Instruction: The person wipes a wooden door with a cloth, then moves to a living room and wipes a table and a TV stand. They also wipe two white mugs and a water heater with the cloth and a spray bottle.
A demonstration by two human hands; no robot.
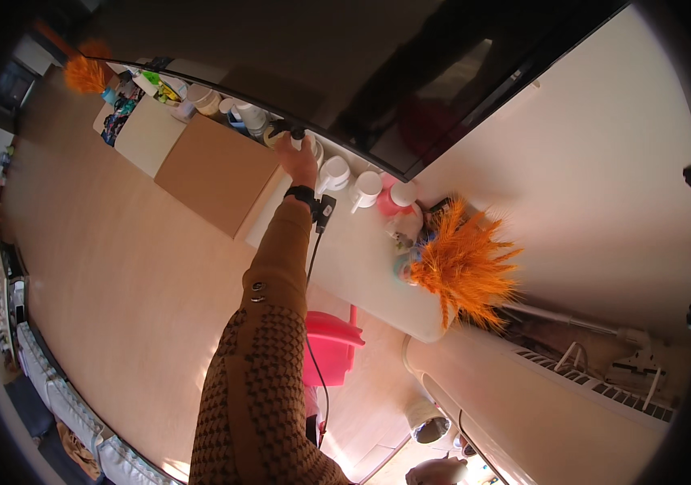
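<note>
My left hand point(300, 159) reaches forward over the white cabinet top point(345, 257), under the lower edge of a large black screen point(281, 73). Its fingers close around a small dark object point(289, 129), too hidden to name. Around my wrist is a black strap, and a black box point(325, 212) with a cable point(311, 323) trails from it. White mugs point(333, 174) stand just right of the hand, with another white mug point(366, 188) farther along. White containers point(250, 115) are close on the left. A brown cardboard box point(216, 174) lies beside my forearm. My right hand is not in view.
Orange dried grass point(467, 267) stands at the cabinet's right end, more orange grass point(85, 74) at far left. A pink plastic seat point(333, 347) is below the cabinet's edge. A bin point(426, 422) and a white stick vacuum point(636, 352) are at lower right; a sofa point(63, 392) is lower left.
</note>
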